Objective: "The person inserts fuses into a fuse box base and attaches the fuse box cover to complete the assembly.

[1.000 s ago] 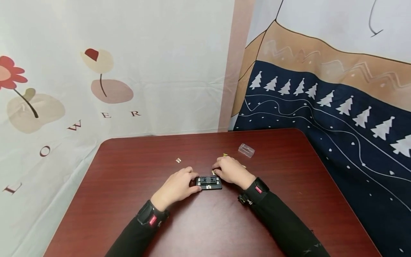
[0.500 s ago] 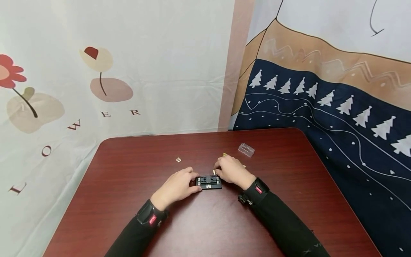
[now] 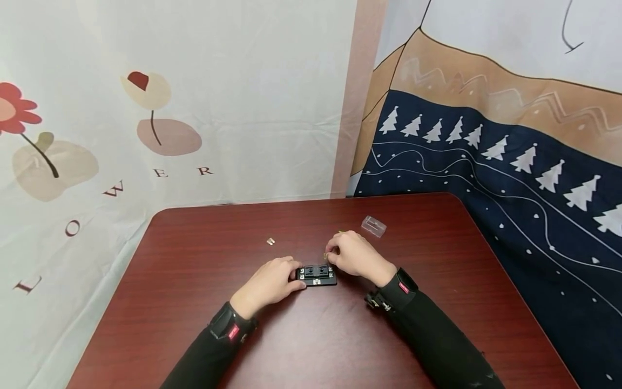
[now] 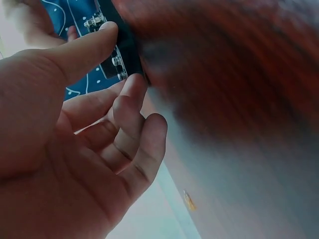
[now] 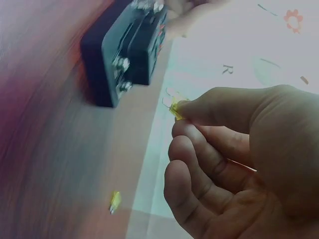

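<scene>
A black fuse block (image 3: 317,274) with metal screw terminals lies on the table between my hands. My left hand (image 3: 267,282) grips its left end, the thumb at the near side and fingers at the far side; the left wrist view shows the thumb over the block's edge (image 4: 132,57). Just beyond the block's far right corner is my right hand (image 3: 358,255). Thumb and index finger pinch a small yellow blade fuse (image 5: 175,108), its two metal prongs pointing out toward the block, with a gap between them. The other right fingers are loosely curled.
A clear plastic cover (image 3: 373,226) lies at the back right of the table. One loose fuse (image 3: 270,241) rests beyond my left hand. In the right wrist view another yellow fuse (image 5: 115,201) lies on the wood. Fabric backdrops hang behind the table.
My right hand has drawn slightly right and away from the block's corner, keeping the fuse pinched. The left hand and block have stayed almost in place.
</scene>
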{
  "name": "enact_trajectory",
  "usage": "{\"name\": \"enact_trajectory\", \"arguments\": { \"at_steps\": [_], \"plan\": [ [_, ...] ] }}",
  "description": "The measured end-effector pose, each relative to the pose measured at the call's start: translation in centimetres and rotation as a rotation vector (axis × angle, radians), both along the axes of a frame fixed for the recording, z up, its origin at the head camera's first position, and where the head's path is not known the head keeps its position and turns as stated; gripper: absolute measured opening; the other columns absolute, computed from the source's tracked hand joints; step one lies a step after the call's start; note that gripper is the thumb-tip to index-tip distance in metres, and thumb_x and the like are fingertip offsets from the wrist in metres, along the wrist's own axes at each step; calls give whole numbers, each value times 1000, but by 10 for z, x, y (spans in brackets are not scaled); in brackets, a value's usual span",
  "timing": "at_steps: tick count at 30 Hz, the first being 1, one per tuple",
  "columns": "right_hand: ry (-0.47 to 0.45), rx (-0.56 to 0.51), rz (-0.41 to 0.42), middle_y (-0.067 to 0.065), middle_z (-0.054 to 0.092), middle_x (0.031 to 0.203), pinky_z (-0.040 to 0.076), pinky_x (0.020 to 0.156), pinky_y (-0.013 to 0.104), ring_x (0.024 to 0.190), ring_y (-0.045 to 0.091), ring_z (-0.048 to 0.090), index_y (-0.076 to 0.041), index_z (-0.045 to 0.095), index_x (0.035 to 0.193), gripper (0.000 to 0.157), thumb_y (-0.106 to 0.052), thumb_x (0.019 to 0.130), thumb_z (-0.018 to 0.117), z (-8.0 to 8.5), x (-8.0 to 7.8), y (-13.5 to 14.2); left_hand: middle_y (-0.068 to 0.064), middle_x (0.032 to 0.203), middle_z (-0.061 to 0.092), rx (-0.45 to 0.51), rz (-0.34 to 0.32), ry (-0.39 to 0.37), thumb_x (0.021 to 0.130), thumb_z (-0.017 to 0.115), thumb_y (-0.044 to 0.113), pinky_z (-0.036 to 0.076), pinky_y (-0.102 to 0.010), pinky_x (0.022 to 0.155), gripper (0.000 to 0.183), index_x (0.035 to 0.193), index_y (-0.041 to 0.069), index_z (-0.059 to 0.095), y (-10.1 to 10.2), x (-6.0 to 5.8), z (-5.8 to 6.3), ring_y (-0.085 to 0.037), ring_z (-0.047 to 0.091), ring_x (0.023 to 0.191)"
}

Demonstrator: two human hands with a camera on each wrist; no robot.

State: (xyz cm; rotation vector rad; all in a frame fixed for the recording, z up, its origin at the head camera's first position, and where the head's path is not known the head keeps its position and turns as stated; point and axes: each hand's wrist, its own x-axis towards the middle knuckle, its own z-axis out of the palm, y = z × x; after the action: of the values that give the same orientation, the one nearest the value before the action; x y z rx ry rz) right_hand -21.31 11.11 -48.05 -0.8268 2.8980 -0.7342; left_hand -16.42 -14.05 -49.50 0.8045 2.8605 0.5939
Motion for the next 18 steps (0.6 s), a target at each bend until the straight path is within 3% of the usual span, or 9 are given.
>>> {"name": "enact_trajectory", "arguments": {
  "at_steps": [6, 18],
  "plan": [
    [-33, -17, 12, -9, 73, 94, 54, 74, 35, 83, 10, 64, -24, 82, 92, 6, -22, 93, 76, 2, 9, 2, 10, 75, 52, -19, -8, -4, 92, 79, 40, 44, -33, 61, 28, 107, 17, 72, 2, -1, -3, -10, 52, 68],
    [20, 8, 69, -9, 71, 94, 55, 75, 35, 85, 11, 64, -24, 81, 93, 5, -23, 93, 76, -7, 12, -4, 10, 79, 48, -61, 21, 30, 90, 80, 40, 43, -34, 59, 24, 100, 19, 74, 5, 5, -1, -10, 48, 66]
  ]
}}
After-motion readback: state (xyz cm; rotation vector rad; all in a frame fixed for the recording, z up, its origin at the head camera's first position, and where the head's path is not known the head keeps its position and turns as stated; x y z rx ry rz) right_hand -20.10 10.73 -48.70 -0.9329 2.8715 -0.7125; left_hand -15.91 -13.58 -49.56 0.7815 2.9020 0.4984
